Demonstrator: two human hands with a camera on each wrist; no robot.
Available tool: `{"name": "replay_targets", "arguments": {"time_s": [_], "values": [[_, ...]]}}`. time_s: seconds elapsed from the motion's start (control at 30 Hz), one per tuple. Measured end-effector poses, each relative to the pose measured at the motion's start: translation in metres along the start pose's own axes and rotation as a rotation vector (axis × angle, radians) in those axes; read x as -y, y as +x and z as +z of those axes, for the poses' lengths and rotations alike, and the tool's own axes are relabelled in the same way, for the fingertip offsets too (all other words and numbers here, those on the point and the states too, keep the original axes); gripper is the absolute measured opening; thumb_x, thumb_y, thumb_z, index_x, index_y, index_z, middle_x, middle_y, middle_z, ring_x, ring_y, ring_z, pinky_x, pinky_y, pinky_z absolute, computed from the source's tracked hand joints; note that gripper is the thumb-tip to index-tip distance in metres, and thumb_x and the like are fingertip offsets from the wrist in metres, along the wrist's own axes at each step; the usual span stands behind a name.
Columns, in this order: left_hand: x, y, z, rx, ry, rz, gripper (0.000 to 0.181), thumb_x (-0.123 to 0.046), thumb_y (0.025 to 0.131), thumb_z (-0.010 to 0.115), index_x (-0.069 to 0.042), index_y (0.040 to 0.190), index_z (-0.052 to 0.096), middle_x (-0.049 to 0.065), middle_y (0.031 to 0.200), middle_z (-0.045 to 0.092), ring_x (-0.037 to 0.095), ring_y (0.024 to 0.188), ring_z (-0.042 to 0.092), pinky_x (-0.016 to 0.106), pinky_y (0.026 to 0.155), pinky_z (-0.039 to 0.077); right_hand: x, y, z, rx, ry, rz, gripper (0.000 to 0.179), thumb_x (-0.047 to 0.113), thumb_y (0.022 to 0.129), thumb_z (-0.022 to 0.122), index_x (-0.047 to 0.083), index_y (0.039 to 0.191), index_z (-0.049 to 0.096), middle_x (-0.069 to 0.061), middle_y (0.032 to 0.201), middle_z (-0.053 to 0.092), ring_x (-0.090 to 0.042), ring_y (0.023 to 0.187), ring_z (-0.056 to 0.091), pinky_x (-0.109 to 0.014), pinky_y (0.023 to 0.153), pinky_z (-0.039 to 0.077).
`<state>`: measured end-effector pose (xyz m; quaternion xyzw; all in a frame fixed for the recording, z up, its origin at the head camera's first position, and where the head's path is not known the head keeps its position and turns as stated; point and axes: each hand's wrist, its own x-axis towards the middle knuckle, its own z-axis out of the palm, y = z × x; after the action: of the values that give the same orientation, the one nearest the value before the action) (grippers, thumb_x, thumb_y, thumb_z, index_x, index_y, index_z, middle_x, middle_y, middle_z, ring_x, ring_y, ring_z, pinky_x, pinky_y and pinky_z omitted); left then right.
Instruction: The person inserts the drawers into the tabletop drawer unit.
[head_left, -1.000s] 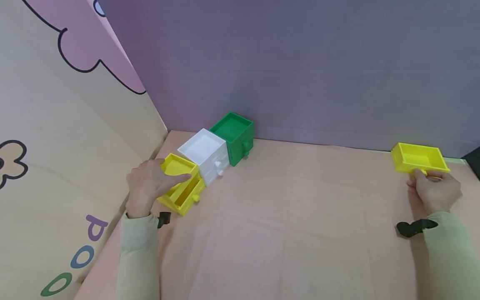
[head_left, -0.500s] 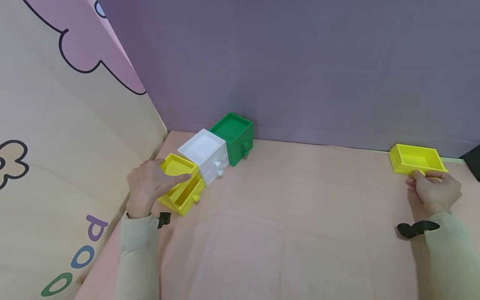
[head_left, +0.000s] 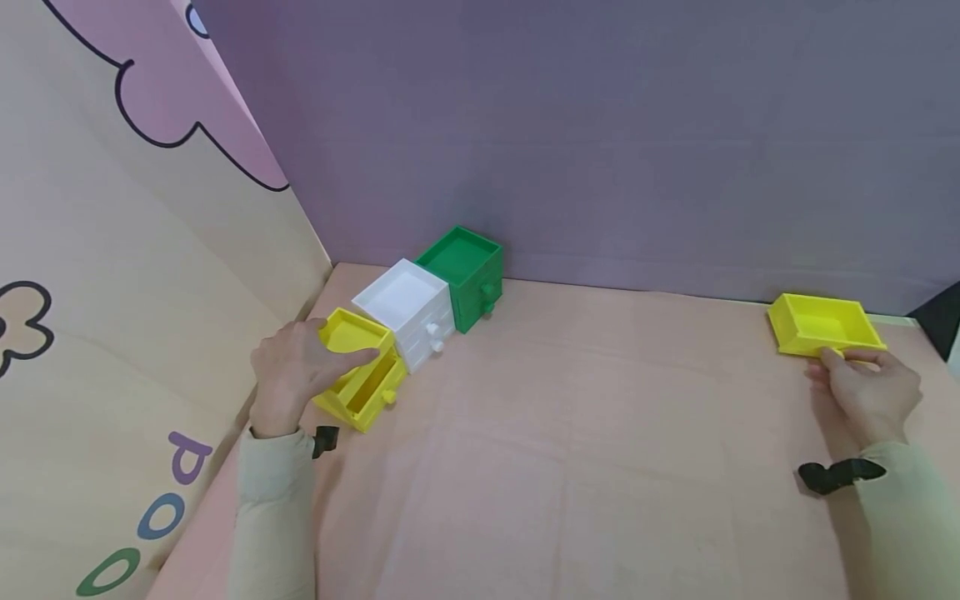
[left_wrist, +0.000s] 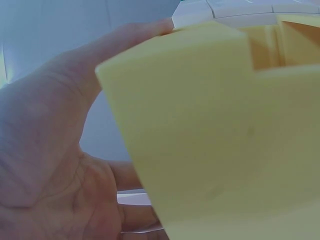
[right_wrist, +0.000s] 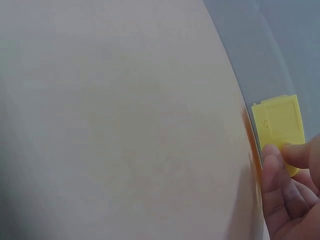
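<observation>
On the left, my left hand holds a small yellow drawer cabinet across its top, thumb on the near side and fingers on the far side. The cabinet's lower drawer sticks out with its round knob toward the right. In the left wrist view the cabinet's yellow side fills the middle. Far to the right, my right hand pinches the knob of a loose yellow drawer near the back edge of the table. The right wrist view shows the drawer's underside, marked 57.
A white drawer cabinet stands against the yellow one, and a green drawer cabinet behind it. A grey-purple wall rises at the back, a printed wall at the left. A black object lies at the right edge.
My right hand has brought the loose yellow drawer slightly to the left and toward me. The left hand still holds the yellow cabinet in place.
</observation>
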<state>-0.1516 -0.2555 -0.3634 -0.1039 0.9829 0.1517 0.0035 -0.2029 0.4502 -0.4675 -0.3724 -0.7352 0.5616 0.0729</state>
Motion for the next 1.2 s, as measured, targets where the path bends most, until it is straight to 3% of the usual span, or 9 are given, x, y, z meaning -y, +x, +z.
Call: {"name": "replay_targets", "arguments": {"time_s": [0.13, 0.33, 0.6, 1.2], "values": [[0.0, 0.0, 0.0, 0.006, 0.007, 0.003, 0.099, -0.068, 0.084, 0.073, 0.001, 0.152, 0.054, 0.027, 0.121, 0.07, 0.037, 0.095, 0.064, 0.045, 0.075, 0.053, -0.001, -0.006, 0.004, 0.026, -0.01, -0.029, 0.016, 0.029, 0.104, 0.067, 0.032, 0.101, 0.052, 0.026, 0.059, 0.06, 0.001, 0.051, 0.068, -0.015, 0.053, 0.056], [0.001, 0.001, 0.0, 0.004, 0.004, 0.004, 0.099, -0.068, 0.084, 0.073, 0.001, 0.152, 0.054, 0.027, 0.12, 0.07, 0.037, 0.094, 0.064, 0.044, 0.075, 0.052, 0.001, -0.023, 0.007, 0.062, -0.106, -0.077, 0.017, 0.038, 0.103, 0.068, 0.036, 0.101, 0.051, 0.031, 0.067, 0.057, 0.006, 0.057, 0.067, -0.014, 0.056, 0.055], [0.001, 0.0, 0.0, 0.007, 0.013, 0.002, 0.099, -0.069, 0.084, 0.073, -0.001, 0.154, 0.053, 0.025, 0.119, 0.07, 0.036, 0.093, 0.063, 0.044, 0.077, 0.053, 0.003, -0.042, 0.013, 0.159, -0.069, -0.176, 0.017, 0.035, 0.1, 0.073, 0.029, 0.103, 0.058, 0.031, 0.068, 0.065, 0.004, 0.06, 0.071, -0.017, 0.058, 0.058], [0.001, -0.002, 0.001, -0.003, 0.009, 0.008, 0.099, -0.07, 0.084, 0.073, -0.002, 0.153, 0.054, 0.026, 0.124, 0.07, 0.036, 0.092, 0.064, 0.046, 0.079, 0.055, -0.009, -0.076, 0.042, 0.209, -0.185, -0.385, 0.016, 0.032, 0.103, 0.071, 0.02, 0.107, 0.062, 0.037, 0.073, 0.063, 0.011, 0.066, 0.069, -0.012, 0.063, 0.057]]}}
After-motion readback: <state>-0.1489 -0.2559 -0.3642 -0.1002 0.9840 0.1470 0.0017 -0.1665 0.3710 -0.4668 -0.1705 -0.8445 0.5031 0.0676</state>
